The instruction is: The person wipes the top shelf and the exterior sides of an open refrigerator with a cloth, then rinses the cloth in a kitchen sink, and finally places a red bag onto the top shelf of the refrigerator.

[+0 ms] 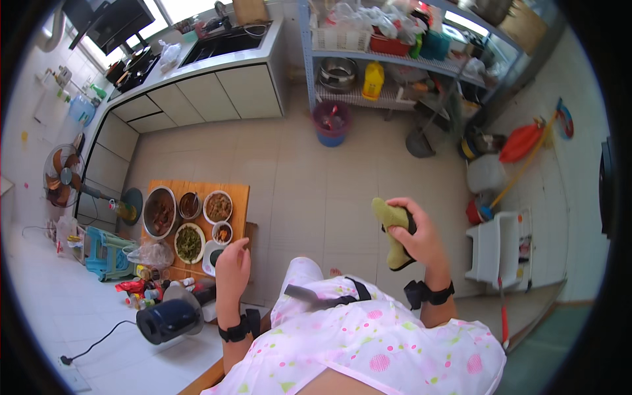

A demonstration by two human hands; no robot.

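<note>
My right hand (419, 232) is closed around a folded yellow-green cloth (393, 219) with dark edging, held above the tiled floor. My left hand (234, 266) hangs by the right edge of a wooden table (239, 195), its fingers loosely bent and apart, with nothing seen in it. Nearest to it is a small white dish (208, 266) with a dark green inside, partly hidden by the hand. Also on the table are a metal bowl (160, 212) of dark food, a plate of chopped greens (189, 243), a bowl of cooked food (217, 207), a small bowl (222, 232) and a sauce pot (190, 205).
Bottles and packets (148, 291) crowd beside a dark electric appliance (165, 318) at the lower left. A standing fan (64, 175) is behind the table. A bin (331, 123) stands before the metal shelf (355, 53); a white plastic stool (493, 249) is at right.
</note>
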